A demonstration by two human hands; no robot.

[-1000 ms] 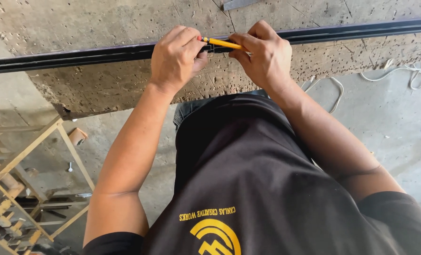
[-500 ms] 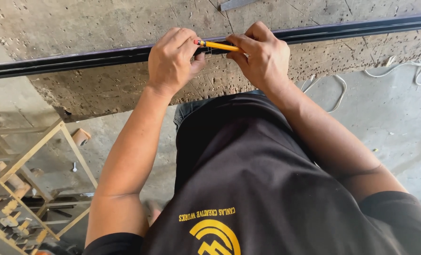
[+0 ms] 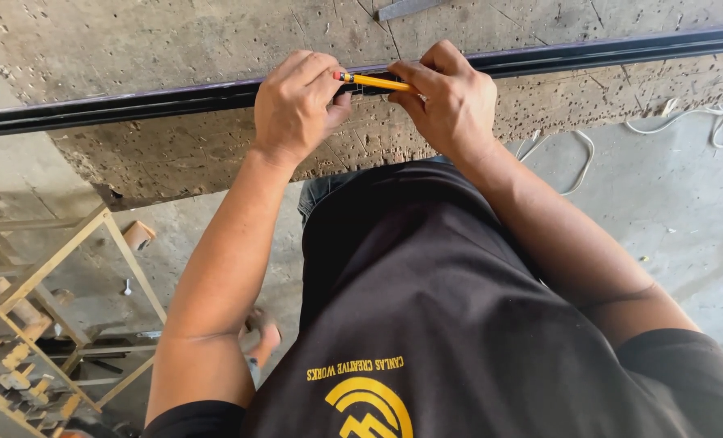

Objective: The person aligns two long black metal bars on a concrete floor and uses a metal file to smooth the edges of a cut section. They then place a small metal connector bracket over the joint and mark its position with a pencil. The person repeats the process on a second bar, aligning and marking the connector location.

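Observation:
A long black metal bar (image 3: 159, 100) lies across a worn, pitted workbench top (image 3: 150, 49), running from the left edge to the upper right. My left hand (image 3: 295, 105) rests curled on the bar near its middle. My right hand (image 3: 447, 97) grips a yellow pencil (image 3: 378, 82) with a red end, held flat along the bar between both hands. The pencil's red end touches my left thumb. What lies under the fingers is hidden.
A flat grey metal piece (image 3: 410, 8) lies at the bench's far edge. Below left stands a tan metal frame (image 3: 45, 268) with tools and clutter under it. A white cable (image 3: 686, 122) trails over the concrete floor at right.
Both hands and the pencil have drifted slightly left along the bar; the grip looks the same.

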